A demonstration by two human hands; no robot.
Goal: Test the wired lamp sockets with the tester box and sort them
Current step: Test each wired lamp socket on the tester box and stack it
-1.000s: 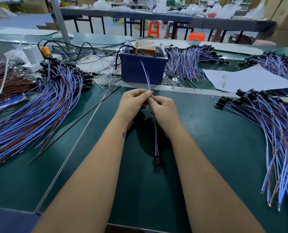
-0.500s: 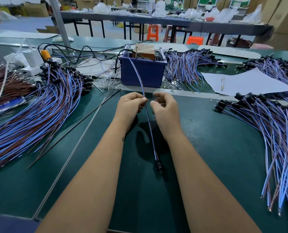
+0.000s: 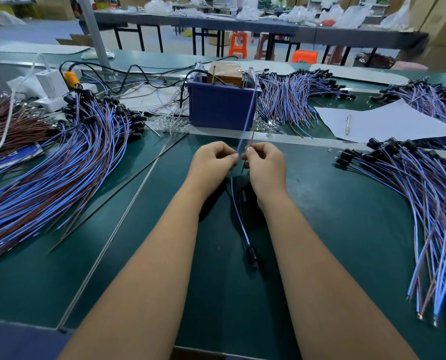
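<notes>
A black lamp socket (image 3: 251,255) hangs between my forearms on a blue and a brown wire. My left hand (image 3: 212,162) pinches the blue wire (image 3: 246,120), which runs up to the right metal strip of the blue tester box (image 3: 220,107). My right hand (image 3: 266,165) pinches the brown wire (image 3: 251,140), whose short free end points up toward the box without reaching it. A brown block sits inside the box between two metal strips.
Large piles of wired sockets lie at the left (image 3: 47,172), at the right (image 3: 424,203) and behind the box (image 3: 294,100). A white paper with a pen (image 3: 372,123), a white power adapter (image 3: 51,84) and black cables lie on the green table (image 3: 138,255).
My hands have parted the two wires. The blue wire's tip swung right, from the box's middle to its right metal strip. The brown wire now stands free in my right hand.
</notes>
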